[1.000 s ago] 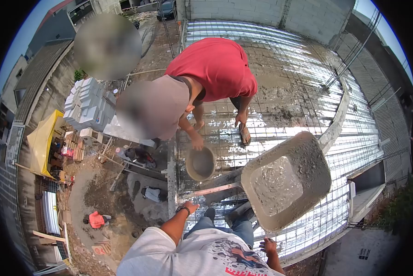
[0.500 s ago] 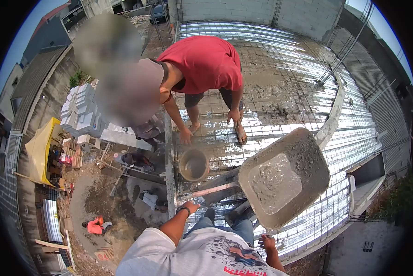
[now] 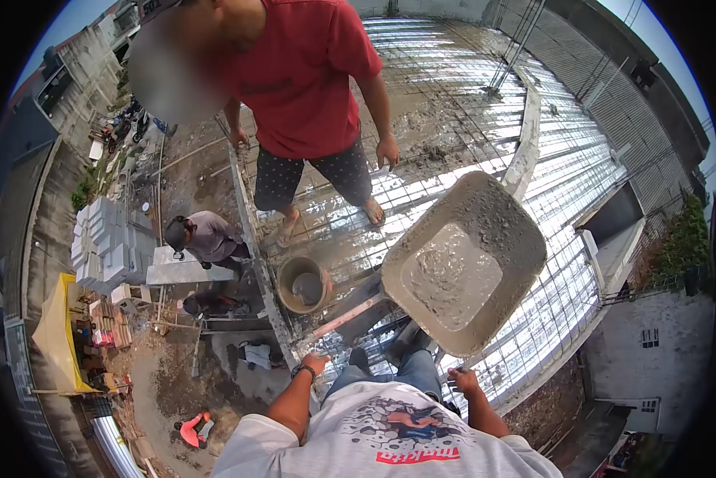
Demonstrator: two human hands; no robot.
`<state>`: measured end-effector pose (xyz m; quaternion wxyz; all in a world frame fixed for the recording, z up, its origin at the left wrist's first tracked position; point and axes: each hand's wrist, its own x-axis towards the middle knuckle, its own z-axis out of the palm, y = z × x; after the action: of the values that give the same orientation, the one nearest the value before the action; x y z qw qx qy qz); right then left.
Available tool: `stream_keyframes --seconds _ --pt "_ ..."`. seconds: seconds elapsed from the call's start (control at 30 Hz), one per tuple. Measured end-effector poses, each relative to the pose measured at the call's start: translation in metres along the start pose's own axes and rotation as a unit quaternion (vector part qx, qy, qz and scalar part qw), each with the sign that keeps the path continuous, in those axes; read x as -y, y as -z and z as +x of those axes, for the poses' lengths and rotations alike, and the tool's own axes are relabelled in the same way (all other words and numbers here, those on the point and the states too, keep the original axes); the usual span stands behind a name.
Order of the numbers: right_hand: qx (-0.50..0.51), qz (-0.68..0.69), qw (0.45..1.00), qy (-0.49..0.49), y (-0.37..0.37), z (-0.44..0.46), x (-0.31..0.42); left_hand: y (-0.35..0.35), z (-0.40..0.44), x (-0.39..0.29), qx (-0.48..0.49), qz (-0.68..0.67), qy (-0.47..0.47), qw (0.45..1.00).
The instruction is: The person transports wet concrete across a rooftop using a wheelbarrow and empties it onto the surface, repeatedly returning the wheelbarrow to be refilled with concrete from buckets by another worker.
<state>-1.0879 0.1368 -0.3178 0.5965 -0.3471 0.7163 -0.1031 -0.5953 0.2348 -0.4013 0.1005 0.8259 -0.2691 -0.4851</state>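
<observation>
One rounded-rectangular, grey-crusted wheelbarrow tray [image 3: 511, 233] holding wet grey mix [image 3: 441, 267] lies ahead of both sets of fingers; the left hand [image 3: 313, 365], loosely bent, is just beside the slim reddish handle [image 3: 343, 316], the right hand [image 3: 462, 381] partly curled below the tray; I cannot tell whether either grips anything
</observation>
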Motion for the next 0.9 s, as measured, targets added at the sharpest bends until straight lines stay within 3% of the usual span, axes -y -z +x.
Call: stream_keyframes --seconds 0.13,0.27,0.37,0.9 --pt "0.011 0.019 1.0 -0.006 -0.002 0.002 -0.003 0.003 -0.003 -0.005 0.004 0.011 -0.023 1.0" --pt "0.011 0.021 1.0 -0.014 -0.002 0.0 -0.011 -0.008 0.012 0.002 -0.012 -0.063 -0.057 0.996" --pt "0.001 -0.008 1.0 -0.015 0.0 -0.005 -0.012 -0.008 0.017 0.0 -0.015 -0.008 -0.096 0.995" --pt "0.014 -0.023 0.999 -0.035 0.0 0.004 -0.032 -0.007 0.017 -0.016 0.012 0.0 -0.069 0.998"
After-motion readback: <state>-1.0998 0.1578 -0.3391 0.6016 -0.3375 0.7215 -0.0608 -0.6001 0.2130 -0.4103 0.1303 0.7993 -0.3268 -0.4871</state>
